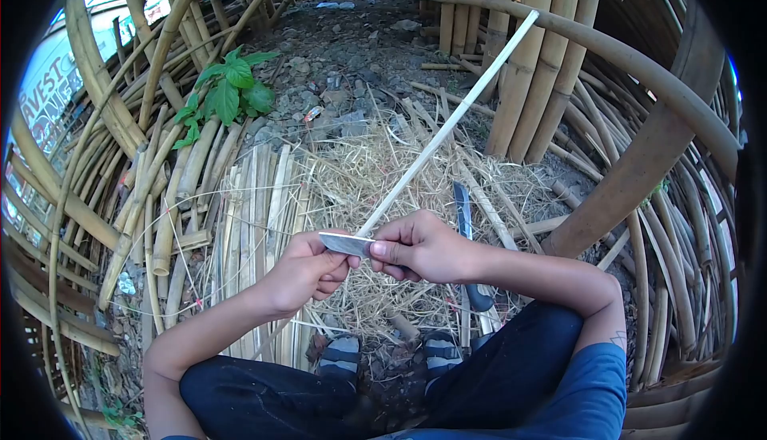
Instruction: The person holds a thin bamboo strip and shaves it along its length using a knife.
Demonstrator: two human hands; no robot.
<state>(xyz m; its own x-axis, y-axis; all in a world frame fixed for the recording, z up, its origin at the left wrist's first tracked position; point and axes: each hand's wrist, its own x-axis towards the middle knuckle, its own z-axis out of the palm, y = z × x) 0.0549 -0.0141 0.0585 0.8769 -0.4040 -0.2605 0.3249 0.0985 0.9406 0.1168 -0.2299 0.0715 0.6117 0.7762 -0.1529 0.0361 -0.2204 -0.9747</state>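
Observation:
My left hand point(307, 270) and my right hand point(423, 250) meet in front of me, fingers closed. Between them is a flat grey piece that looks like a metal blade point(343, 243). My right thumb presses on its right end, and my left thumb and fingers grip it from the left and below. A long pale bamboo strip point(447, 127) runs from behind the blade up to the right, its far end against a curved bamboo pole point(623, 50). Where its near end sits among my fingers is hidden. A long knife point(463, 210) with a dark handle lies on the ground beyond my right forearm.
Dry shavings point(359, 172) cover the ground ahead. Split bamboo strips point(252, 200) lie at the left, near a leafy green plant point(232, 92). Upright bamboo poles point(547, 56) stand at the right, with more stacked around. My sandalled feet point(342, 356) are below my hands.

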